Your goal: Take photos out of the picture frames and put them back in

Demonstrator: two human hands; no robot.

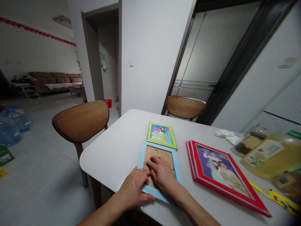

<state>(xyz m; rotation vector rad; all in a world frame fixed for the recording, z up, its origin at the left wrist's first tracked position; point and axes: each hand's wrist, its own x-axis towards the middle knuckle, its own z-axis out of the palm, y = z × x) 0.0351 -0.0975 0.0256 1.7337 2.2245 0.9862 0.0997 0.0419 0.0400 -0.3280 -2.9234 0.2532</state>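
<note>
A light blue photo frame (178, 169) lies face down on the table, its brown backing board (164, 154) showing, with small metal clips (156, 150) along the opening. My left hand (135, 186) is closed over its near left corner, thumb along the near edge and fingertips on the left side. On the backing lies my right hand (162, 172), fingers bent and slightly apart, tips beside the left metal clip; its thumb is hidden. Touching the blue frame's far edge is a lime green photo frame (174, 138), picture up. To the right, red photo frames (195, 163) are stacked, picture up.
The white table (105, 153) has rounded corners. At its right stand an oil bottle (261, 157), a clear container (250, 138), crumpled white tissue (227, 135) and a yellow packet (283, 201). Wooden chairs stand at the left (82, 121) and far side (185, 106).
</note>
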